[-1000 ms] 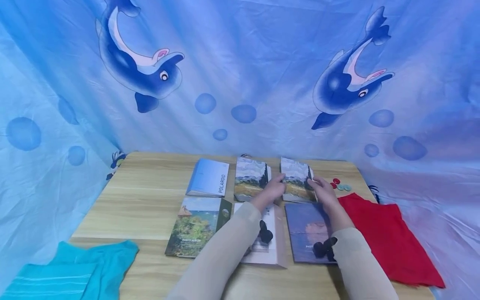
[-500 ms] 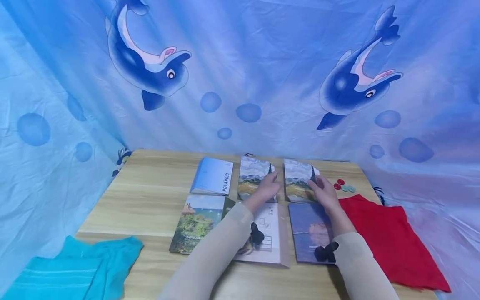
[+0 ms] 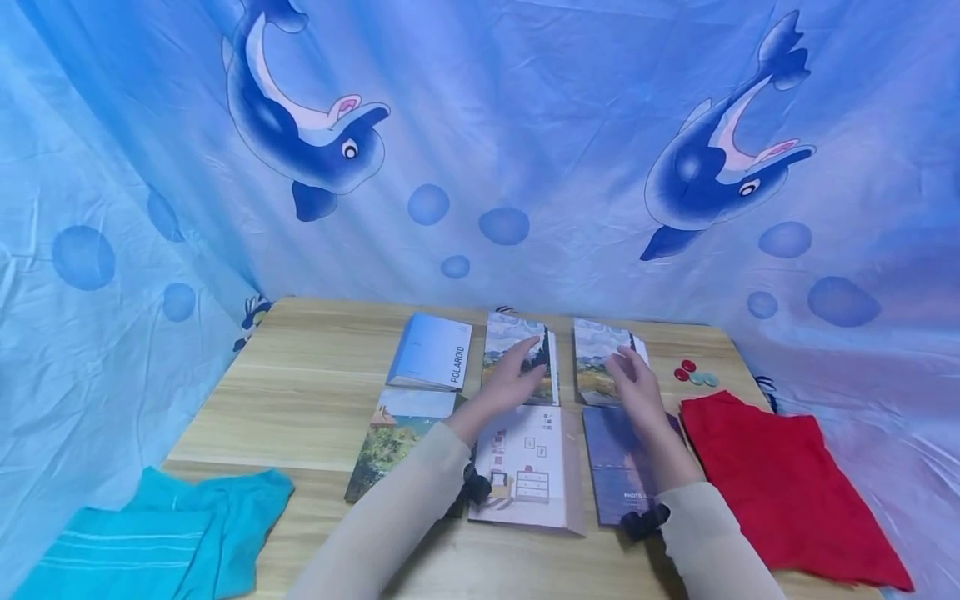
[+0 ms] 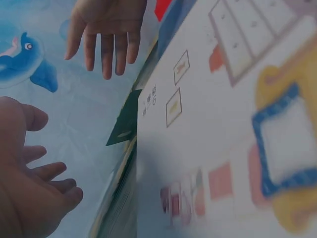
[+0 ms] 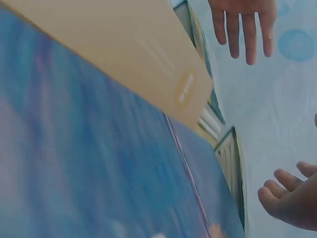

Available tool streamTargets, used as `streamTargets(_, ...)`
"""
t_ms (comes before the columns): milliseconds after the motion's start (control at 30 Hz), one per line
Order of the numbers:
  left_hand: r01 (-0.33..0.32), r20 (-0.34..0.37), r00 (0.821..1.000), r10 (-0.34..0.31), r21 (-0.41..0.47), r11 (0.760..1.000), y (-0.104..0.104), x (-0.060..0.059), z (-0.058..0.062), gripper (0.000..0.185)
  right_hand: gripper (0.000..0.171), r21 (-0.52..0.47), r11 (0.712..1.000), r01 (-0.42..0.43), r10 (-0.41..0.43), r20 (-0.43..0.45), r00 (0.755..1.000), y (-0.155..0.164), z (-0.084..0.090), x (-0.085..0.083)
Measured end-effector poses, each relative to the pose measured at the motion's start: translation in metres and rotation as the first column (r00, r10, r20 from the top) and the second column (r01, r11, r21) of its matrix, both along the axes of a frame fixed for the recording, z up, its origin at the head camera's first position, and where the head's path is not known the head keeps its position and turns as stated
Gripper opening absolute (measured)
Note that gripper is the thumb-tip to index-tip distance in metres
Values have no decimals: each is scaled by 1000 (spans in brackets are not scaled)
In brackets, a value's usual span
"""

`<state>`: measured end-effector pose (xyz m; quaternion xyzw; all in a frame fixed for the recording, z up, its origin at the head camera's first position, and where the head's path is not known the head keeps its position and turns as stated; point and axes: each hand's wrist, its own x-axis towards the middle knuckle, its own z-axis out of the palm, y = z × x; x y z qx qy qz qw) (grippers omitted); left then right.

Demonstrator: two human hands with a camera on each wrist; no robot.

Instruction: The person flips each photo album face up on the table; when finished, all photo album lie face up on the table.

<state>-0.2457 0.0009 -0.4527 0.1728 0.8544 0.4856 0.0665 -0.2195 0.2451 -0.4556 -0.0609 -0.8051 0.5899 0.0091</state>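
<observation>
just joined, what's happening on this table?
A person's left hand and right hand, both open and holding nothing, hover over two landscape-cover photo albums in the back row of six albums on the wooden table. A red cloth lies to the right, a teal cloth at front left.

Two arms, each covered from wrist upward by a long, close-fitting sleeve of pale beige fabric: left sleeve (image 3: 390,517), right sleeve (image 3: 705,542). A small black device is strapped at each cuff, seen as a dark rounded lump with projecting lobes at the left wrist (image 3: 477,486) and at the right wrist (image 3: 637,522). The left hand (image 3: 510,382) and right hand (image 3: 633,385) are bare, without gloves, rings or other markings; five fingers (image 4: 106,52) are shown uncovered in the wrist views.
</observation>
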Motion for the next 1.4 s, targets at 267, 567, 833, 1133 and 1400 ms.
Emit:
streamTargets(267,4,-91,996,-10,-67,998,-25,17,0,62,62,-38,999,21,-23,-43,999,-33,-5,15)
streamTargets(567,-55,-110,993,48,-55,997,-63,32,-11,64,64,-169,985,-15,7,-47,999,-71,-15,34)
streamTargets(833,-73,-138,988,66,-44,996,-91,41,-25,63,63,-232,973,10,-22,-49,999,-90,-19,42)
streamTargets(1133,-185,-169,969,178,-29,982,-129,59,-31,61,65,-213,977,-32,20,-59,998,-131,-24,58)
streamTargets(1400,-280,-156,950,270,-45,959,-164,80,-42,59,62,-273,958,-88,87,-13,996,-171,-30,74)
